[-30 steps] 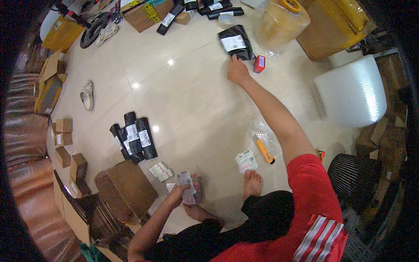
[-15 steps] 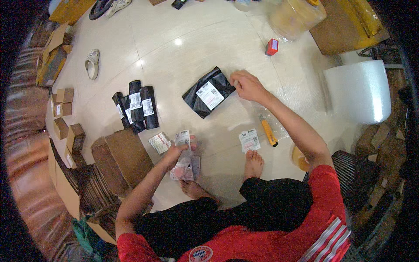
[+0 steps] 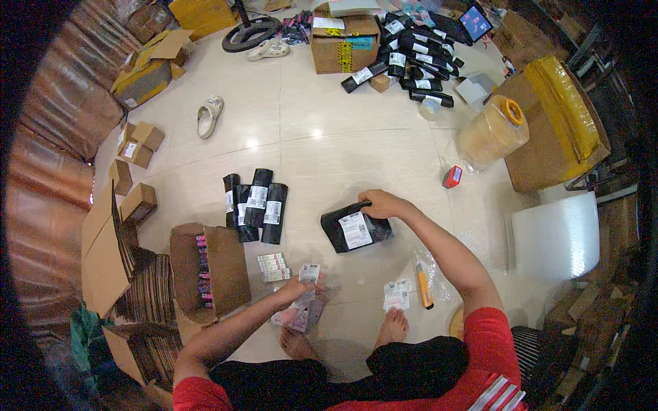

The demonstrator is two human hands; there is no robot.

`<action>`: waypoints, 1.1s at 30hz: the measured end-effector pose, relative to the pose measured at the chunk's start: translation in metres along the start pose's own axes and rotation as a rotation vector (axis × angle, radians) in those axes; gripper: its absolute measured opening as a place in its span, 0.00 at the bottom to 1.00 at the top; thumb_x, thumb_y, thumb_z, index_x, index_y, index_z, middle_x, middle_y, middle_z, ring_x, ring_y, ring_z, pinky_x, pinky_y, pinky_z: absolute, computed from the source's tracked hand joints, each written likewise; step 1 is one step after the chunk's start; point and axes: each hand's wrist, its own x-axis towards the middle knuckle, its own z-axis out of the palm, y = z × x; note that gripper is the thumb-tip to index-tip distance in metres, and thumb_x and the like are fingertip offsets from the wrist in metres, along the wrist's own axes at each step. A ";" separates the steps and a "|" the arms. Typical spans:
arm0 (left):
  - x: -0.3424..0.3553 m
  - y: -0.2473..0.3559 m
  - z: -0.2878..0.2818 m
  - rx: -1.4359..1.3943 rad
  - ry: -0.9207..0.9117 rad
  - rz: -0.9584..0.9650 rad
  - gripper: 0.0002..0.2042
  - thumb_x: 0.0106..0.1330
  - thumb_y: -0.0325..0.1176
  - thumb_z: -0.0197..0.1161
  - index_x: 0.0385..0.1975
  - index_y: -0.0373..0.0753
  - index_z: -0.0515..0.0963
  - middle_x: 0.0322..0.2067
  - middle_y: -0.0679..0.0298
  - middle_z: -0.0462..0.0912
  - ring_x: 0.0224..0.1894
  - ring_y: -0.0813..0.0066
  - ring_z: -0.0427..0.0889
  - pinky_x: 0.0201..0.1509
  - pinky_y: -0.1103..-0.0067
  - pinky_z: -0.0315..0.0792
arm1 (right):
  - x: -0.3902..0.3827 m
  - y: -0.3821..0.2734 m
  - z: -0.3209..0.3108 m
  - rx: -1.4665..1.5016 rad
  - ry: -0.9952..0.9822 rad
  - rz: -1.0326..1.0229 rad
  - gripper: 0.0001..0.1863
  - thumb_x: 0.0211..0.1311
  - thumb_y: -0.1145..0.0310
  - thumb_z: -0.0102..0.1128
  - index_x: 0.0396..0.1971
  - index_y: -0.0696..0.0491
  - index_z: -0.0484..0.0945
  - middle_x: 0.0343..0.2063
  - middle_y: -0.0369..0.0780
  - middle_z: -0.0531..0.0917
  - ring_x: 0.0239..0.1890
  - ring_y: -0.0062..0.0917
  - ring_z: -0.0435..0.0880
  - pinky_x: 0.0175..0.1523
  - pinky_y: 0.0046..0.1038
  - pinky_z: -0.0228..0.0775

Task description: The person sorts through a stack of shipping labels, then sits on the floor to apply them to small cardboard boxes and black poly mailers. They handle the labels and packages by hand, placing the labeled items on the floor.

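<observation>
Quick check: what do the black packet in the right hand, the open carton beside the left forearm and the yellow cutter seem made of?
Black packet: probably thin plastic film, faintly shiny, with soft folds.
Open carton: matte brown cardboard, by its stiff flat walls and straight edges.
Yellow cutter: body likely hard plastic, from its even bright colour; finish unclear.

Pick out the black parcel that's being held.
The wide black parcel in the right grip; the rolled ones at its left and the heap beyond lie untouched.
</observation>
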 end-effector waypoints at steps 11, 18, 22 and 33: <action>0.017 0.040 -0.034 -0.210 0.277 0.189 0.19 0.70 0.25 0.52 0.61 0.34 0.76 0.47 0.55 0.86 0.48 0.64 0.86 0.60 0.69 0.80 | -0.066 -0.067 -0.018 0.674 -0.311 0.175 0.17 0.70 0.70 0.58 0.53 0.61 0.71 0.39 0.47 0.83 0.36 0.34 0.88 0.32 0.36 0.90; 0.006 0.029 -0.016 -0.124 0.151 -0.001 0.20 0.71 0.26 0.52 0.62 0.35 0.76 0.49 0.54 0.86 0.50 0.64 0.86 0.58 0.69 0.80 | -0.024 -0.088 -0.218 0.164 0.249 0.132 0.18 0.65 0.69 0.57 0.52 0.61 0.79 0.36 0.43 0.84 0.42 0.31 0.87 0.50 0.37 0.85; 0.010 0.022 -0.015 -0.093 0.138 0.006 0.19 0.71 0.26 0.55 0.61 0.35 0.77 0.50 0.54 0.86 0.50 0.65 0.86 0.58 0.70 0.80 | -0.006 -0.134 -0.376 0.629 0.831 -0.221 0.30 0.77 0.53 0.57 0.64 0.59 0.62 0.42 0.47 0.82 0.49 0.35 0.89 0.54 0.33 0.85; 0.012 0.014 -0.018 -0.100 0.087 0.014 0.21 0.69 0.25 0.55 0.62 0.37 0.77 0.51 0.55 0.86 0.53 0.65 0.85 0.62 0.70 0.78 | -0.030 -0.138 -0.209 0.307 0.157 -0.152 0.16 0.73 0.65 0.59 0.55 0.55 0.74 0.39 0.40 0.85 0.35 0.25 0.89 0.42 0.30 0.82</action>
